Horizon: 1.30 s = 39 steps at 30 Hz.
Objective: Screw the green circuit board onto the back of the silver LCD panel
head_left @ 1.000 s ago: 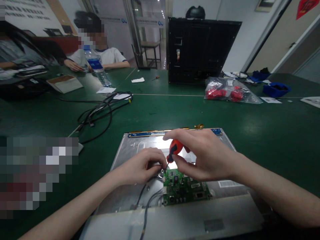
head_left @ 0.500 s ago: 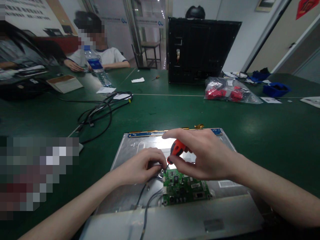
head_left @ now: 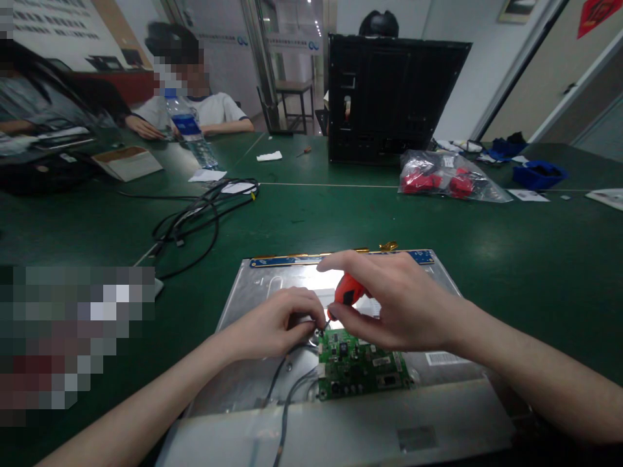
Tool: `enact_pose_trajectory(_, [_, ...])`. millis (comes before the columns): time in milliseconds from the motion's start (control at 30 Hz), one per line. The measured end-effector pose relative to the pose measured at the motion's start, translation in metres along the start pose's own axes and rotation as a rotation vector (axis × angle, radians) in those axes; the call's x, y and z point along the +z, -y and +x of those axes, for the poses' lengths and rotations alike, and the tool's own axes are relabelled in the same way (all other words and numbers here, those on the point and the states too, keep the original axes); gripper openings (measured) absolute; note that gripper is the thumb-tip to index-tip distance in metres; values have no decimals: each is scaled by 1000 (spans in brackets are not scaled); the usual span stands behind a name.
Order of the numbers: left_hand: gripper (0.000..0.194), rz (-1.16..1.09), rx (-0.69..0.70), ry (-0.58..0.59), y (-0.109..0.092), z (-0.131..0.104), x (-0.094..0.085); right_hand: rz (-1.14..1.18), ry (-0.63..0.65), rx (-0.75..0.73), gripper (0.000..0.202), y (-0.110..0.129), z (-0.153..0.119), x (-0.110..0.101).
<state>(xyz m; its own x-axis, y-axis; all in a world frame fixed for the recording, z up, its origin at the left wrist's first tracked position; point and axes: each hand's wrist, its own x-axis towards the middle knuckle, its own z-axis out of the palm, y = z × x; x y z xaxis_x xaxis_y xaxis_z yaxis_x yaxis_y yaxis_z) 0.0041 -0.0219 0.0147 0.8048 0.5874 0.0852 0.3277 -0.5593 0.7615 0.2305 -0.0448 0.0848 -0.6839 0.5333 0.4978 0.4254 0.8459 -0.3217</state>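
Observation:
A red and black screwdriver (head_left: 348, 290) is held in my right hand (head_left: 399, 301), its handle between thumb and fingers. Its tip points down at the upper left corner of a green circuit board (head_left: 363, 366). My left hand (head_left: 285, 321) is closed at that same corner, thumb and fingertips pinched near the tip; what they hold is too small to tell. Board and hands are over a silver metal panel (head_left: 243, 295) with a blue strip (head_left: 282, 261) along its far edge. Dark cables (head_left: 285, 415) run from the board's left side toward me.
Black cables (head_left: 209, 207) lie coiled at the left, near a water bottle (head_left: 189, 130). Beyond the panel stand a black screen back (head_left: 389, 97) and a plastic bag with red items (head_left: 448, 178). A person (head_left: 195, 110) sits across the table at the left.
The screwdriver handle has turned a little in my right hand, showing a different part of its red and black pattern. Both hands stay in nearly the same place.

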Motion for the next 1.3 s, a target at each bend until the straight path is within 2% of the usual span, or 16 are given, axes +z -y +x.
enact_pose_trajectory(167, [15, 2, -25, 19, -2, 1, -1, 6, 19, 28, 40, 2, -1, -1])
enact_pose_trajectory(500, [14, -12, -9, 16, -1, 0, -1, -37, 20, 27, 33, -1, -1, 2])
enact_pose_trajectory(700, [9, 26, 0, 24, -4, 0, -3, 17, 21, 17, 40, 1, -3, 1])
enact_pose_trajectory(1033, [6, 45, -15, 19, 1, -1, 0, -9, 51, 30, 31, 1, -1, 0])
enact_pose_trajectory(1300, [10, 51, -45, 46, 0, 0, -1, 13, 33, 12, 37, 1, -1, -1])
